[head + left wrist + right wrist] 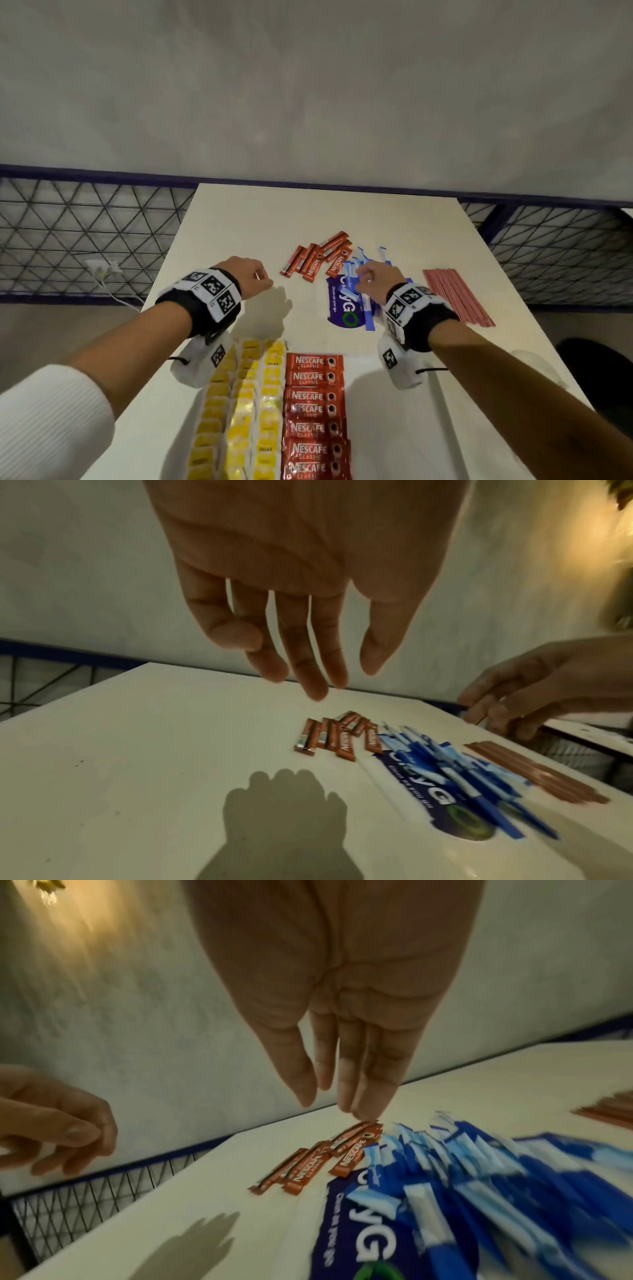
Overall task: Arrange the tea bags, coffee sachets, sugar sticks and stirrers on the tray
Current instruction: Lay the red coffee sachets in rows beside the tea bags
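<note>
Rows of yellow tea bags point(239, 411) and red Nescafe sachets point(313, 411) lie side by side at the near end of the white table point(239, 222); I cannot make out a tray edge. Farther back lie a loose pile of red coffee sachets point(317, 260) point(342, 737) point(318, 1158), a heap of blue sugar sticks point(368, 308) point(455, 767) point(462, 1177) and a bundle of red stirrers point(457, 296) point(534, 772). My left hand point(255, 275) point(308, 656) hovers left of the loose sachets, fingers relaxed, holding nothing. My right hand point(371, 275) point(342, 1083) hangs over the sugar sticks, fingers straight, holding nothing.
A purple printed sticker point(342, 308) lies under the sugar sticks. Wire mesh panels point(68, 233) flank the table on both sides. A wall socket with a white cable point(101, 270) sits at the left, and a dark round object point(596, 377) at the right.
</note>
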A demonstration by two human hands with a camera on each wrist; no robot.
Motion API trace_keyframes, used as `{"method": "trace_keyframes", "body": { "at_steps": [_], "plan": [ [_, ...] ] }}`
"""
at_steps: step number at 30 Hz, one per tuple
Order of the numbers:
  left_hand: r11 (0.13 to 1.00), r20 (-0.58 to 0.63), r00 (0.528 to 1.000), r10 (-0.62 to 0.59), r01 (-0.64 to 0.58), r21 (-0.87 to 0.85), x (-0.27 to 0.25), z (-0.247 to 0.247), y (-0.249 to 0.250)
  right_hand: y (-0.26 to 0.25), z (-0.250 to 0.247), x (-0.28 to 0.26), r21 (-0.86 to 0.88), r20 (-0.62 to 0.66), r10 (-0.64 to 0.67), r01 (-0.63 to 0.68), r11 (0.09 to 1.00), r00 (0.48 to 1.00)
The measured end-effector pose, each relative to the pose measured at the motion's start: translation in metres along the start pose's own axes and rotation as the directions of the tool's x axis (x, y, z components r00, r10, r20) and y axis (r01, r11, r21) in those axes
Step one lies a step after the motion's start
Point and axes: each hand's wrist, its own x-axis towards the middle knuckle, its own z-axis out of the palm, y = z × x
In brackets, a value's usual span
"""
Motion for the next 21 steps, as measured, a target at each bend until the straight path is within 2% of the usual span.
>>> {"method": "trace_keyframes", "body": {
  "at_steps": [4,9,12,16,19,21],
  "plan": [
    [0.997,0.018,0.997,-0.069,0.069,0.026,0.039,0.005,-0.008,-0.004,-0.009,0.049,-0.099,-0.004,-0.065,0.064,0.993,0.998],
    [0.991,0.028,0.994,-0.103,0.101,0.085,0.077,0.022,-0.001,0.005,-0.002,0.121,-0.249,0.095,-0.073,0.094,0.964,0.993],
    [0.999,0.088,0.996,-0.011,0.007,0.05,0.092,0.027,0.007,0.003,0.001,0.16,-0.354,0.114,-0.108,0.142,0.924,0.988],
    [0.988,0.128,0.982,0.138,-0.145,0.043,0.113,0.033,0.022,-0.002,0.015,0.201,-0.588,0.211,-0.139,0.239,0.773,0.968],
    [0.979,0.094,0.977,0.193,-0.198,0.056,0.129,0.038,0.037,-0.008,0.024,0.219,-0.66,0.339,-0.08,0.298,0.69,0.937],
    [0.974,0.061,0.976,0.211,-0.215,0.066,0.14,0.045,0.045,-0.011,0.028,0.228,-0.688,0.352,-0.053,0.297,0.662,0.935]
  ]
}}
